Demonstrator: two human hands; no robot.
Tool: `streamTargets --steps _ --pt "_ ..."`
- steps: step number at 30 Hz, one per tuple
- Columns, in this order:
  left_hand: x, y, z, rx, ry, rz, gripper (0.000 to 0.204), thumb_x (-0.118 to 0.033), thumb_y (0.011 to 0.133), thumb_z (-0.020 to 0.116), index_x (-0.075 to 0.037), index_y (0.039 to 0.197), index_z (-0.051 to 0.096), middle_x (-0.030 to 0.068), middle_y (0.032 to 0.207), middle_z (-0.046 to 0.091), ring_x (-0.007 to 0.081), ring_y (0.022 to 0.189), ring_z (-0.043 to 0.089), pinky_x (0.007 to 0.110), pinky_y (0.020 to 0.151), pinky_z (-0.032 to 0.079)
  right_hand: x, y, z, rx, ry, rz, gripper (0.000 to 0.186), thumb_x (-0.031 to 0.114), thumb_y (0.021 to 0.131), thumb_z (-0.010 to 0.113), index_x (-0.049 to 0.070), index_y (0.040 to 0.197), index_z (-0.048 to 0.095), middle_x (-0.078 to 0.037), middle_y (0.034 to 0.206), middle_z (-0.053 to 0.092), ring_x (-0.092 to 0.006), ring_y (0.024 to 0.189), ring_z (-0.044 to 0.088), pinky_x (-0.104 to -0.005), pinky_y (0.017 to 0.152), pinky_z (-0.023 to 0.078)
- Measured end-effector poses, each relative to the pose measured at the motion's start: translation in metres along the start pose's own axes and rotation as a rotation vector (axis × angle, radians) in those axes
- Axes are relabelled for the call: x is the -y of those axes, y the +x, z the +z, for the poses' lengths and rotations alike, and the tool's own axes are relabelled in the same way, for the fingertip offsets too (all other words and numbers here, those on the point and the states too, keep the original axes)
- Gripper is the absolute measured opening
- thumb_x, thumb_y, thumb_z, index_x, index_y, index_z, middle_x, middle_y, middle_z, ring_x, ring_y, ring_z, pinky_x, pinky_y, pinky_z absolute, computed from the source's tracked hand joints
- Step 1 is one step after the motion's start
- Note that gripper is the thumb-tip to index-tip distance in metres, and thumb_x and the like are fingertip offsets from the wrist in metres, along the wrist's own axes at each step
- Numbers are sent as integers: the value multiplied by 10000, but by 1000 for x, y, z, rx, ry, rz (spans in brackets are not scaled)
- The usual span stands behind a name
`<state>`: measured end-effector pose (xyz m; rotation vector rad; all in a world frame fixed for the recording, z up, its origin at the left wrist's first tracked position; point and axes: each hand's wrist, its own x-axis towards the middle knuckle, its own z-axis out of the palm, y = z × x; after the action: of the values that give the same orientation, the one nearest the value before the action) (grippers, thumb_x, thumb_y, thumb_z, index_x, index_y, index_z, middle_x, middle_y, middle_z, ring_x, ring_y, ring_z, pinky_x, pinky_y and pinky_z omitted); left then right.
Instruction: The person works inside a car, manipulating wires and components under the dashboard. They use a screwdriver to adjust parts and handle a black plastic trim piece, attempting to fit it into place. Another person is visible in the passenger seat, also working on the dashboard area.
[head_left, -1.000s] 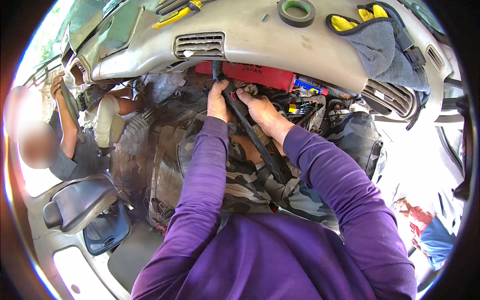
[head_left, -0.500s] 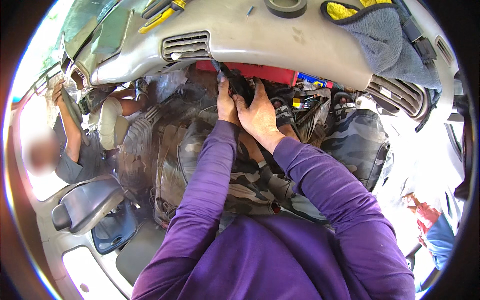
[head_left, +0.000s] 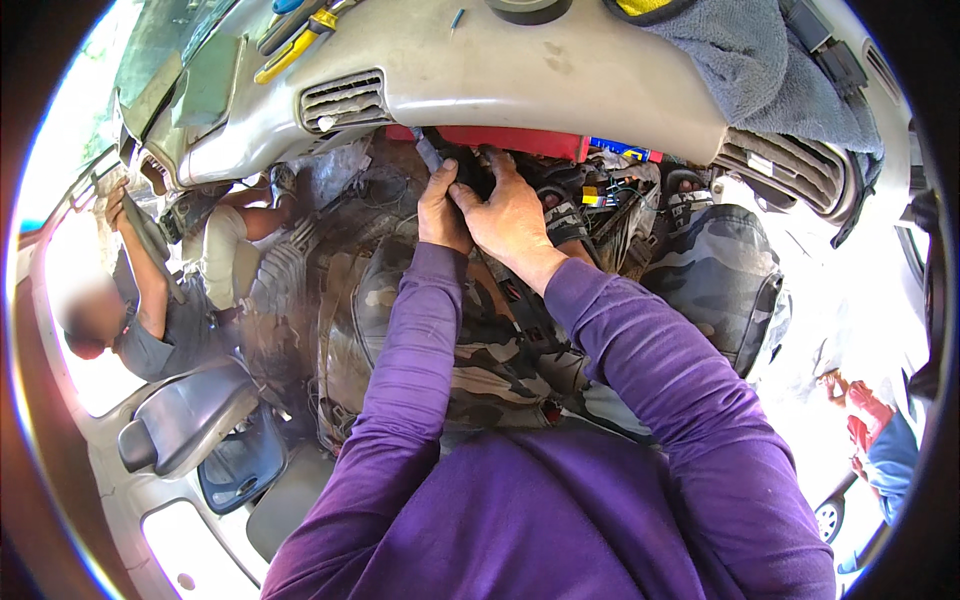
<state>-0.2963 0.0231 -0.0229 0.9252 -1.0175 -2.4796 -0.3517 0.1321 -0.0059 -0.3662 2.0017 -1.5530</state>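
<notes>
L fingers (head_left: 438,186) & R fingers (head_left: 505,172) gripping blk part (head_left: 470,168) under dash (head_left: 580,95).

Dashboard (head_left: 560,85), red box (head_left: 540,143) block way ahead; gap between forearms (head_left: 412,330).

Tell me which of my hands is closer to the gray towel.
Right. Your right hand is below and to the left of the towel; your left hand is farther off, on the right hand's left side.

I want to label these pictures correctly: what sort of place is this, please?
Probably a vehicle's cabin, partly stripped: a beige dashboard with slatted air vents, and loose coloured wires below it.
</notes>
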Motion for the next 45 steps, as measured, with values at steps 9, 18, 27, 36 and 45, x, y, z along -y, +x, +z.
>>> streamTargets --steps 9,18,27,36,45 --pt "0 8 -4 -5 -30 -13 346 -255 921 687 -50 1190 615 105 1084 687 266 1006 648 411 949 507 -2 1 3 31 40 89 692 311 881 687 -60 1405 429 -303 1325 577 -434 1238 573 -443 1045 464" --pt "-4 4 0 2 25 96 326 -264 938 677 -29 1160 640 122 1070 691 268 978 656 414 918 509 -24 19 -3 46 142 -73 696 252 829 765 -82 1365 471 -274 1287 613 -371 1238 588 -403 1051 450" --pt "-2 10 5 -161 100 102 307 -219 859 775 -39 1073 649 79 999 656 207 897 630 363 814 507 -45 17 -2 114 420 -21 420 296 1016 593 27 1334 544 -137 1189 668 -249 1089 639 -379 936 506" --pt "-24 -6 34 -118 -113 -167 287 -318 905 707 -64 1028 657 112 1001 695 286 881 662 460 850 534 6 -21 -76 653 560 610 592 559 1063 325 81 1207 644 -172 931 722 -288 730 700 -408 674 581" --pt "-12 16 17 24 -259 -116 262 -336 903 666 -78 952 679 101 880 712 289 787 675 473 795 555 -8 -9 -80 837 725 624 697 597 1057 230 53 1349 554 -235 1035 708 -316 737 709 -436 673 601"
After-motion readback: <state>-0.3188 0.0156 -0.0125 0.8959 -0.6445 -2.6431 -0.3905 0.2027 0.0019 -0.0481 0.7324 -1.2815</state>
